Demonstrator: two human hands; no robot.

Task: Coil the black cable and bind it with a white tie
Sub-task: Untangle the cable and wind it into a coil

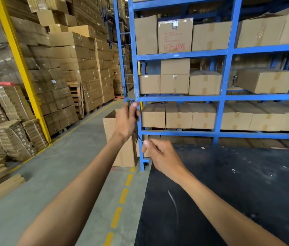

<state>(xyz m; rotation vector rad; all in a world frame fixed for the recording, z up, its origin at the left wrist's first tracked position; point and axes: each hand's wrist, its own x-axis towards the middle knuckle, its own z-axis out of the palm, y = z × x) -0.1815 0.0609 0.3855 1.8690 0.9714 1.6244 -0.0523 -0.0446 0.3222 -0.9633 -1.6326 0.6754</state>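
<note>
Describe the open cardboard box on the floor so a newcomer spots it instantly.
Find the blue shelving rack filling the right side. At its left corner post, behind the raised left hand, the open cardboard box stands on the concrete floor. Unlike the taped boxes on the shelves, its top is open.

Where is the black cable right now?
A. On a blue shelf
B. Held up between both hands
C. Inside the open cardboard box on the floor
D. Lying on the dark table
B: the black cable runs from the raised left hand down to the right hand, above the dark table.
</note>
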